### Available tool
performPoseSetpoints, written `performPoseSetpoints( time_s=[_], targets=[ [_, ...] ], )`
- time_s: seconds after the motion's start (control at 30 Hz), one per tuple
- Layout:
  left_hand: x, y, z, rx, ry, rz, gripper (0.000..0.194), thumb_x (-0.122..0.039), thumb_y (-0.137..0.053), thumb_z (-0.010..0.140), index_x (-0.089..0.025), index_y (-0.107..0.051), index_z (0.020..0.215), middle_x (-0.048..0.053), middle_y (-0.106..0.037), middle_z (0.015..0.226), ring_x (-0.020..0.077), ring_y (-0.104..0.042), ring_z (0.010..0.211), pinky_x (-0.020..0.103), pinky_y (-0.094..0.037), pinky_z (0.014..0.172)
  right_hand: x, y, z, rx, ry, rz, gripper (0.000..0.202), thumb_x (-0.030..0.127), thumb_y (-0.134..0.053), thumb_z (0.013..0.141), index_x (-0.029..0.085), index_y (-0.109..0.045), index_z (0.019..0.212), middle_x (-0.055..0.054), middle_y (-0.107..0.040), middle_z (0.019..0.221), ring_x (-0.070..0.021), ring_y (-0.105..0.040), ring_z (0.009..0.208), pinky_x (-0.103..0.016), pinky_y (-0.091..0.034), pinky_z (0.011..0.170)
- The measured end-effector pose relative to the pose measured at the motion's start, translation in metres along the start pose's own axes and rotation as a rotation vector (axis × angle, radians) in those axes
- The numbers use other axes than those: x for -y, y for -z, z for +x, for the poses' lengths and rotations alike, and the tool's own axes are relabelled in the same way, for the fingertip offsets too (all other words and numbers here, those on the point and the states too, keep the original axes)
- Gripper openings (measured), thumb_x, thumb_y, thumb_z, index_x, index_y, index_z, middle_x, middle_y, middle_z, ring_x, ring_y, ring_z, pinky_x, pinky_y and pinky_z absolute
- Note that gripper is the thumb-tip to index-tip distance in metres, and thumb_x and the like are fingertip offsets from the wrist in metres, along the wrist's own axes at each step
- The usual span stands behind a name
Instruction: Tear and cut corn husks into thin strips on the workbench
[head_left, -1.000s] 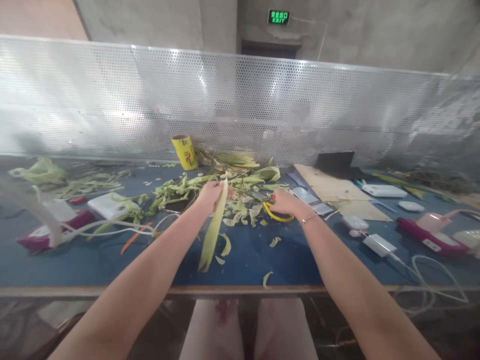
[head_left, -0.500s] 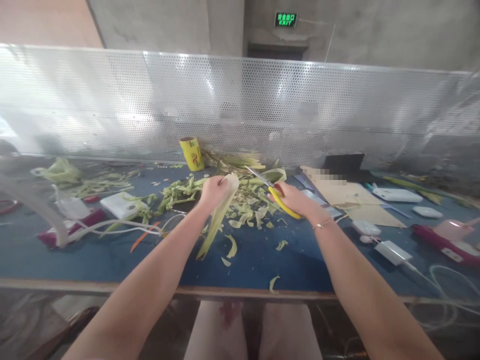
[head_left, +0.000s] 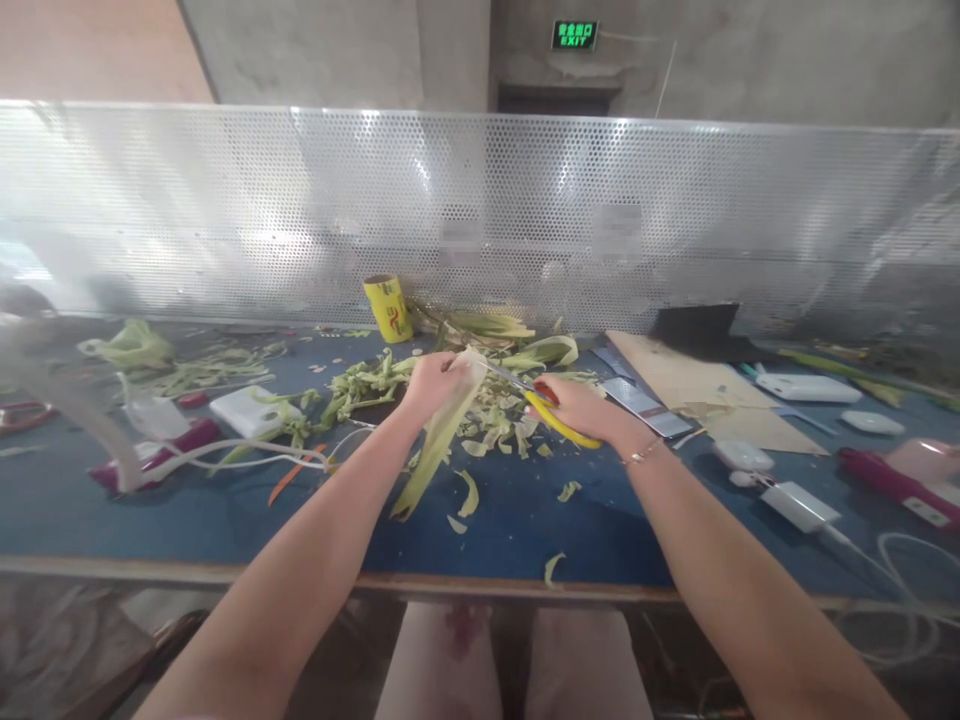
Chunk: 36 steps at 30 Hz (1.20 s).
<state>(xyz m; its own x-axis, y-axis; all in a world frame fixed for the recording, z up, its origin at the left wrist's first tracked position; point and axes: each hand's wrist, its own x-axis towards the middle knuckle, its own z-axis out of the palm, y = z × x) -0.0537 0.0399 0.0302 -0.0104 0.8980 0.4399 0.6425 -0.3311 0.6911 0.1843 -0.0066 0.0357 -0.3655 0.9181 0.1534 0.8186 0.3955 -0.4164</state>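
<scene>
A long pale-green corn husk (head_left: 442, 430) hangs from my left hand (head_left: 433, 385), pinched near its top. My right hand (head_left: 576, 408) is closed round the yellow handles of a pair of scissors (head_left: 559, 425). Their blades point left and meet the upper end of the husk; whether they cut through it, I cannot tell. Beneath and behind my hands lies a heap of cut husk scraps (head_left: 506, 425). Knotted green strips (head_left: 367, 385) are piled just beyond my left hand.
A yellow roll (head_left: 388, 310) stands at the back against the perforated metal screen (head_left: 315, 210). On the right are a phone (head_left: 649, 408), cardboard (head_left: 697, 380) and a white charger (head_left: 801, 506). On the left, white cables (head_left: 225, 455) cross the blue table (head_left: 495, 545) near a white box (head_left: 251, 408).
My right hand has moved slightly left, bringing the scissor blades from above the scraps to the top of the husk. My left hand keeps its hold on the husk.
</scene>
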Motion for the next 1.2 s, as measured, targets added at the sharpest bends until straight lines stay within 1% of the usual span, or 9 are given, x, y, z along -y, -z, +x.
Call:
performPoseSetpoints(
  time_s=[0.13,0.3,0.4,0.53,0.63,0.77,0.87,1.0,1.2],
  targets=[
    [-0.001,-0.003,-0.002,0.065,0.057,-0.121,0.023,-0.036,-0.058,0.065,-0.014,-0.063,0.063,-0.005,-0.043,0.05,0.0083,-0.035,0.049,0.022,-0.025,0.049,-0.001,-0.002,0.0,0.019,0.031,0.049,0.044,0.05,-0.054,0.08,0.018,-0.052,0.11,-0.011,-0.062,0.111,-0.0222,-0.06,0.093,-0.028,-0.043,0.076],
    [0.004,-0.007,-0.001,0.103,0.145,-0.29,0.024,-0.036,-0.065,0.059,-0.013,-0.066,0.068,-0.003,-0.054,0.055,0.0095,-0.044,0.051,0.021,-0.032,0.05,-0.002,-0.002,0.0,0.026,0.035,0.073,0.043,0.051,-0.052,0.08,0.019,-0.055,0.109,-0.01,-0.063,0.111,-0.0219,-0.059,0.093,-0.028,-0.043,0.075],
    [0.006,-0.008,0.0,0.159,0.207,-0.381,0.026,-0.036,-0.067,0.058,-0.013,-0.067,0.071,-0.001,-0.06,0.061,0.0119,-0.051,0.054,0.022,-0.037,0.051,-0.001,0.0,0.0,0.019,0.039,0.057,0.042,0.052,-0.051,0.08,0.02,-0.058,0.106,-0.009,-0.064,0.106,-0.0209,-0.059,0.089,-0.028,-0.043,0.073],
    [0.004,-0.006,0.0,0.202,0.257,-0.384,0.031,-0.039,-0.067,0.058,-0.013,-0.067,0.075,0.0,-0.061,0.061,0.0135,-0.053,0.054,0.024,-0.039,0.05,-0.001,0.003,0.0,-0.003,0.042,0.028,0.042,0.054,-0.051,0.078,0.02,-0.061,0.1,-0.007,-0.066,0.094,-0.0194,-0.058,0.08,-0.028,-0.042,0.069],
    [0.0,-0.003,-0.001,0.149,0.177,-0.299,0.028,-0.038,-0.065,0.061,-0.014,-0.064,0.075,0.001,-0.063,0.067,0.0136,-0.054,0.059,0.024,-0.04,0.055,0.0,0.005,-0.002,-0.008,0.053,0.013,0.041,0.055,-0.051,0.078,0.019,-0.062,0.092,-0.006,-0.065,0.086,-0.018,-0.056,0.073,-0.027,-0.039,0.064],
    [-0.009,0.003,-0.005,-0.052,-0.058,-0.089,0.019,-0.034,-0.061,0.066,-0.017,-0.06,0.075,0.002,-0.065,0.078,0.0136,-0.056,0.072,0.023,-0.042,0.068,0.001,0.008,-0.004,-0.002,0.069,0.006,0.041,0.057,-0.049,0.078,0.018,-0.062,0.081,-0.004,-0.063,0.077,-0.0156,-0.053,0.066,-0.026,-0.036,0.06],
    [-0.012,0.006,-0.008,-0.093,-0.118,-0.047,0.017,-0.034,-0.057,0.069,-0.018,-0.06,0.075,0.003,-0.065,0.076,0.0131,-0.056,0.07,0.023,-0.042,0.068,0.001,0.008,-0.003,-0.002,0.08,0.026,0.041,0.058,-0.048,0.078,0.019,-0.061,0.077,-0.002,-0.062,0.074,-0.0149,-0.052,0.065,-0.025,-0.035,0.059],
    [-0.009,0.006,-0.005,-0.075,-0.04,-0.17,0.019,-0.034,-0.059,0.066,-0.016,-0.063,0.07,0.002,-0.064,0.067,0.0136,-0.054,0.063,0.023,-0.04,0.061,-0.003,0.006,-0.001,0.006,0.071,0.079,0.041,0.057,-0.05,0.077,0.019,-0.063,0.078,-0.002,-0.062,0.075,-0.0154,-0.053,0.067,-0.025,-0.037,0.06],
    [0.002,0.005,0.004,0.116,0.2,-0.53,0.025,-0.037,-0.069,0.054,-0.014,-0.063,0.063,-0.001,-0.055,0.05,0.01,-0.046,0.047,0.024,-0.035,0.048,-0.006,0.005,0.002,0.047,0.046,0.164,0.041,0.055,-0.056,0.072,0.019,-0.066,0.088,-0.003,-0.065,0.081,-0.017,-0.057,0.071,-0.025,-0.04,0.062]
  ],
)
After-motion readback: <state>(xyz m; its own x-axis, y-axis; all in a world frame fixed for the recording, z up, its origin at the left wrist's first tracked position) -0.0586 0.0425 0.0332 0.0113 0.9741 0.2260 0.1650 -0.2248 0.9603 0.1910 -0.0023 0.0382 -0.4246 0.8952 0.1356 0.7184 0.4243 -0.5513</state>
